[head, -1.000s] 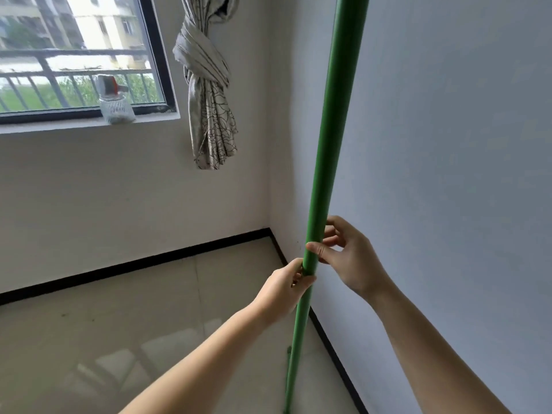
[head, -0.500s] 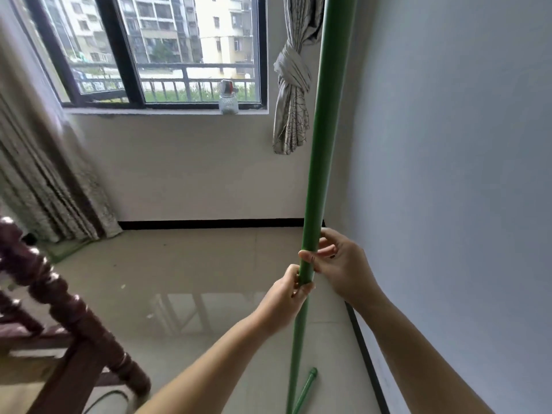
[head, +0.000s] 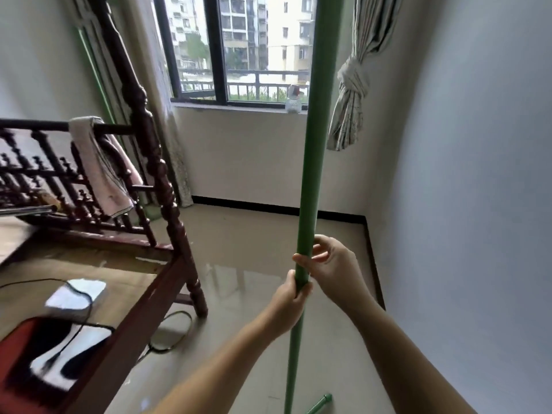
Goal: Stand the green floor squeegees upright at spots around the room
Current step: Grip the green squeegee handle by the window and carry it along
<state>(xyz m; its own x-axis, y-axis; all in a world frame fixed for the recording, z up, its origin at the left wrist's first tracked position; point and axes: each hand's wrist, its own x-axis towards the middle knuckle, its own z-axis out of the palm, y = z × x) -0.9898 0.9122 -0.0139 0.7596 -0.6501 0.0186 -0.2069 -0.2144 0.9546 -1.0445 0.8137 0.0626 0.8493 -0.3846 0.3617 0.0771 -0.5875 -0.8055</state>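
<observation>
**Squeegee pole carried out from the corner, both hands on it**

Far left, a second thin green pole point(head: 98, 76) leans in the corner by the curtain, behind the dark turned-wood bed frame point(head: 155, 186) with a pale towel point(head: 98, 168) draped over its rail. A second ago none of that was in my view: I was facing the bare corner under the window, and my head has since swung left so the bed and the wide black-framed window point(head: 215, 49) now fill the scene.

Moving right, my left hand point(head: 291, 297) is wrapped closed around the long green squeegee handle point(head: 313, 159), fingers curled fully round it. Just above, my right hand point(head: 331, 264) pinches the same handle between thumb and fingertips, the other fingers loose. The handle stands nearly upright in front of me, near the grey wall point(head: 478, 204) but not touching it; its head is out of view below. A short green piece point(head: 321, 403) lies on the shiny tiled floor point(head: 254, 264) beside its base.

I judge this one is not yet placed; I seem to be looking for its spot.
</observation>
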